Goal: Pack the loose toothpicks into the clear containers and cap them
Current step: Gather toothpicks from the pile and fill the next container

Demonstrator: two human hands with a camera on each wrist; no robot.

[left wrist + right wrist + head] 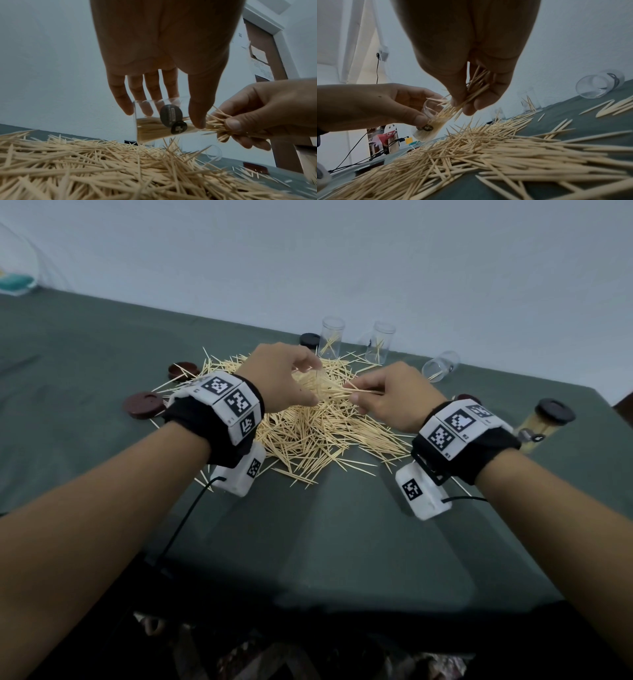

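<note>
Nearest the person, the green desk (308,542) is bare cloth; just beyond it spreads the big heap of loose toothpicks (318,433), with both hands working above its far half. The left hand (284,378) curls its thumb and fingers round a clear container (154,121), tipped on its side with the mouth toward the right hand and already part full of toothpicks lying lengthwise. The right hand (390,395) pinches a bundle of toothpicks (217,125) between thumb and fingers, its tips at the container's mouth (a few splay out sideways rather than pointing in).

So the step in hand looks like filling: feeding a gathered bunch into the held container. The next move, as I judge it, calls for lining the bundle up with the opening and sliding it in along the container's length, easing the pinch only once the tips are well inside, or the stray ones will catch the rim and drop back on the heap.

Further off, dark lids (145,404) lie left of the heap, and a capped, filled container (544,422) lies at the right. By the wall two open containers (331,337) stand with a few toothpicks inside and a third (440,367) lies tipped over, so much packing remains.
</note>
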